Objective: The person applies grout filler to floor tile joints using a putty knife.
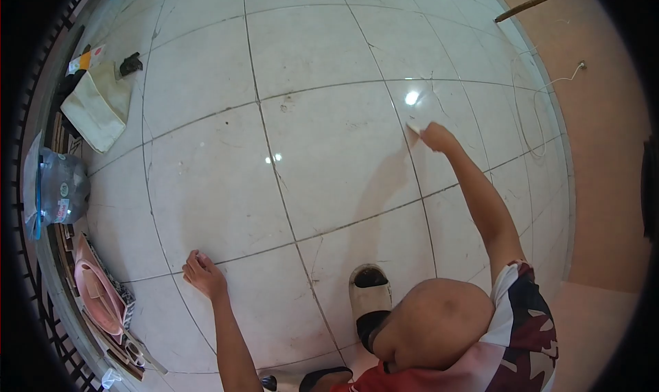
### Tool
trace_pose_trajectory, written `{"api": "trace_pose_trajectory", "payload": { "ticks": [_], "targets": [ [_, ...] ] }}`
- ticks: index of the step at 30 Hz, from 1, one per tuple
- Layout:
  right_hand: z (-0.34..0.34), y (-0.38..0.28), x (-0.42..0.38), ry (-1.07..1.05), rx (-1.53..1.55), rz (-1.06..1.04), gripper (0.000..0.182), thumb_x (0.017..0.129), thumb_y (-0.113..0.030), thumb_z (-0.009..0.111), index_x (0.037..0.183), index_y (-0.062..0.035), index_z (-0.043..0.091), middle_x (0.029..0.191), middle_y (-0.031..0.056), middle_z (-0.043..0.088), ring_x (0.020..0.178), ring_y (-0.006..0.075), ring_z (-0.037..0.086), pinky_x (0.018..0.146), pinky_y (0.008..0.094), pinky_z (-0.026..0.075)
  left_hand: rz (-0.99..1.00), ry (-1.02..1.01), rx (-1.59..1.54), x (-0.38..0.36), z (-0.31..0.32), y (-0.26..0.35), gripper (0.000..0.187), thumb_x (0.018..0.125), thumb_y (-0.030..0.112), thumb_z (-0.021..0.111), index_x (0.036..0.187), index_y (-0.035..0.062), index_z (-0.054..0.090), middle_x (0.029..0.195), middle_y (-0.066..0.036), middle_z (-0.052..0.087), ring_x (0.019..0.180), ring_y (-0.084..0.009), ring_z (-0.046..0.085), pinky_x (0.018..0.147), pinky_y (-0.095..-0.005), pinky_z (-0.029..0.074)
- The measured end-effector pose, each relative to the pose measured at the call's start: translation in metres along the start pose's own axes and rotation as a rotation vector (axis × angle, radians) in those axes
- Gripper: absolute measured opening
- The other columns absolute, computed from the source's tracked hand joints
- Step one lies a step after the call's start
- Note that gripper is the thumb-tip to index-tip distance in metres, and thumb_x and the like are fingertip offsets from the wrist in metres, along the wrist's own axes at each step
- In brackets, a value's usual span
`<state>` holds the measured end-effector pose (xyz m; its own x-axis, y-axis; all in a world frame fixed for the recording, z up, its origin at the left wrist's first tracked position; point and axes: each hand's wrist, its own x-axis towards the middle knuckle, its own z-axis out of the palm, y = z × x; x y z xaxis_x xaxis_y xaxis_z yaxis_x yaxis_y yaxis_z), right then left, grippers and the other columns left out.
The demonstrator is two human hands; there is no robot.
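Note:
My right hand [436,138] is closed around a small pale, thin piece [412,128], whose tip is at the tiled floor [329,158] close to a dark grout line. The kind of piece is too small to tell. Over to the left, my left hand [204,274] is low over the floor near a crossing of grout lines, its fingers curled together. Whatever may be in those fingers I cannot make out. Cracks and small dark marks show on the white tiles about both hands.
Along the left edge are a cream bag [99,107], a large clear plastic bottle [65,186], a pink basin-like item [96,289] and a roll of tape [134,353]. A white cable [539,117] and a brown stick [539,3] are at the right. My sandalled foot [369,296] is below.

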<state>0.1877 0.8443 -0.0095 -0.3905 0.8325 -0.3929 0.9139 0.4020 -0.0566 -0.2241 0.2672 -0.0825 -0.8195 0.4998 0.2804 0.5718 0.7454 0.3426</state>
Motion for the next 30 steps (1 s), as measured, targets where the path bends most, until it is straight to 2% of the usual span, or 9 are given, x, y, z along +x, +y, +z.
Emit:
{"api": "trace_pose_trajectory", "payload": {
  "ticks": [8,9,10,16,17,20,23,26,30],
  "targets": [
    [-0.011,-0.006,0.017,-0.108,0.083,0.165,0.049,0.100,-0.035,0.054,0.089,0.0108,0.066,0.080,0.0270,0.071,0.067,0.0386,0.071,0.066,0.0479,0.057,-0.011,-0.031,0.020,-0.010,-0.001,-0.006,0.020,0.101,0.016,0.055,0.118,0.0072,0.061,0.096,-0.005,0.064,0.090,-0.0251,0.053,0.085,-0.0410,0.037],
    [0.010,0.011,0.031,0.218,-0.002,0.073,0.050,0.100,-0.036,0.053,0.094,0.0117,0.066,0.085,0.0303,0.071,0.081,0.0448,0.071,0.076,0.0520,0.057,-0.021,-0.044,0.009,-0.009,-0.003,-0.005,0.020,0.101,0.016,0.055,0.117,0.0072,0.061,0.095,-0.005,0.063,0.090,-0.0251,0.053,0.084,-0.0409,0.037],
    [0.006,0.005,0.027,0.227,-0.005,0.065,0.050,0.100,-0.036,0.053,0.094,0.0117,0.066,0.085,0.0303,0.071,0.081,0.0448,0.071,0.076,0.0520,0.057,-0.039,-0.043,-0.005,-0.007,-0.001,-0.003,0.020,0.101,0.016,0.055,0.117,0.0071,0.061,0.095,-0.005,0.063,0.090,-0.0251,0.053,0.084,-0.0408,0.037],
    [-0.014,-0.035,-0.025,-0.216,-0.054,0.170,0.040,0.100,-0.030,0.048,0.117,0.0018,0.066,0.120,0.0259,0.067,0.113,0.0438,0.065,0.095,0.0520,0.053,0.012,0.006,0.014,-0.006,0.002,-0.005,0.021,0.101,0.017,0.055,0.118,0.0074,0.061,0.090,-0.004,0.062,0.090,-0.0243,0.052,0.085,-0.0410,0.037],
    [0.000,-0.029,-0.010,0.060,-0.034,0.272,0.040,0.100,-0.030,0.046,0.118,0.0000,0.066,0.119,0.0264,0.067,0.110,0.0428,0.066,0.093,0.0530,0.054,0.005,0.002,0.007,-0.009,0.003,-0.002,0.021,0.101,0.017,0.055,0.118,0.0074,0.061,0.090,-0.004,0.062,0.090,-0.0243,0.052,0.085,-0.0410,0.037],
    [0.017,-0.019,-0.004,0.209,-0.016,0.197,0.041,0.103,-0.032,0.041,0.117,-0.0014,0.066,0.120,0.0245,0.068,0.109,0.0419,0.067,0.090,0.0534,0.054,0.001,0.012,-0.013,-0.004,0.002,-0.001,0.021,0.101,0.017,0.055,0.119,0.0082,0.061,0.090,-0.004,0.062,0.090,-0.0245,0.052,0.085,-0.0419,0.037],
    [0.041,-0.026,-0.091,0.001,-0.060,0.252,0.045,0.106,-0.039,0.040,0.120,-0.0051,0.066,0.110,0.0200,0.072,0.101,0.0407,0.069,0.087,0.0541,0.055,0.037,0.048,0.033,-0.009,0.007,-0.011,0.021,0.102,0.021,0.056,0.119,0.0093,0.062,0.093,-0.006,0.063,0.090,-0.0251,0.055,0.087,-0.0421,0.039],
    [0.075,-0.012,-0.197,-0.027,0.001,0.247,0.049,0.104,-0.044,0.044,0.149,-0.0270,0.050,0.106,0.0192,0.072,0.099,0.0407,0.070,0.087,0.0537,0.054,-0.044,-0.013,0.062,-0.008,0.005,-0.009,0.021,0.102,0.021,0.056,0.119,0.0093,0.062,0.092,-0.005,0.063,0.089,-0.0249,0.055,0.086,-0.0422,0.039],
    [0.084,0.061,-0.166,0.060,0.069,0.455,0.044,0.102,-0.041,0.049,0.140,-0.0215,0.060,0.110,0.0204,0.071,0.105,0.0416,0.068,0.089,0.0520,0.054,0.005,-0.006,0.000,-0.007,0.003,-0.007,0.022,0.102,0.022,0.056,0.120,0.0099,0.062,0.091,-0.005,0.064,0.088,-0.0255,0.056,0.084,-0.0433,0.040]
  ]
}}
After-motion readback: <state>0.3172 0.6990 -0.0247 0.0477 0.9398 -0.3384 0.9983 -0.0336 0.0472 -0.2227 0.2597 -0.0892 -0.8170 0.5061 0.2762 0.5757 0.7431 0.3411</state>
